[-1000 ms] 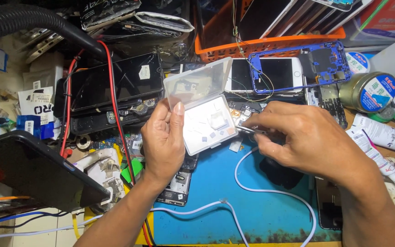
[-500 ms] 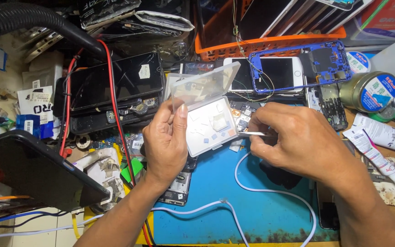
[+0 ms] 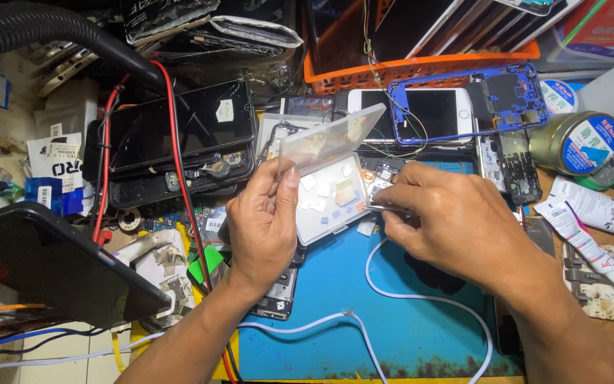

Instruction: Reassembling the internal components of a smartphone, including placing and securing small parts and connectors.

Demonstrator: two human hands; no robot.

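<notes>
Hands meet at frame centre: left hand (image 3: pixel 264 227) grips an open white plastic case (image 3: pixel 332 195) above the blue mat (image 3: pixel 392 320); right hand (image 3: pixel 456 224) pinches metal tweezers (image 3: pixel 386 208) at its tray.

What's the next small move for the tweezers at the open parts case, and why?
Probably ease the tweezers tips further into the small white parts case: the left hand holds its clear lid open, the right hand has the tips at the tray's edge, and the small squares inside lie unpicked.
</notes>
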